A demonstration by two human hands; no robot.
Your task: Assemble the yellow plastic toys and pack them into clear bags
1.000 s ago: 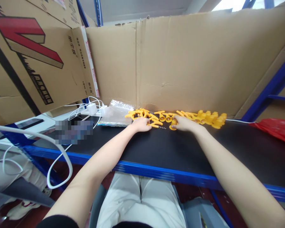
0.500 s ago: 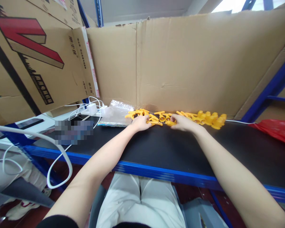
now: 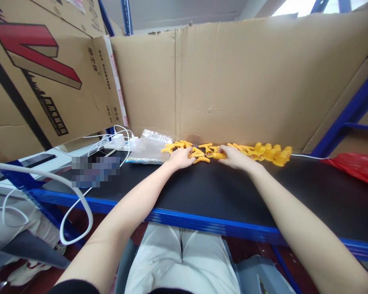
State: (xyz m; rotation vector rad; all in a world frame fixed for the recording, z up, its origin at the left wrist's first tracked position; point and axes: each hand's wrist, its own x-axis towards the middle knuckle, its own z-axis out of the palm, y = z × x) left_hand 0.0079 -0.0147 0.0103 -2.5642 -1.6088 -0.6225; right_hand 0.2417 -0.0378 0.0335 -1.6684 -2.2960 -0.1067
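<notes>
My left hand rests at the left part of a row of yellow plastic pieces. Its fingers are curled down by a yellow T-shaped piece; what they hold, if anything, is hidden. My right hand has thumb and fingers closed on a small yellow plastic piece lying sideways. Between the hands, another yellow piece with a crossbar lies at the back. Beyond my right hand stand several yellow cup-shaped pieces in a close group.
A clear plastic bag lies left of the pieces, near a white charger and cables. Cardboard walls off the back of the black tabletop. A red bag lies at the right, beside a blue metal post.
The yellow piece at my right hand has turned, its round opening no longer facing me. My right hand has shifted slightly left. My left hand has hardly moved.
</notes>
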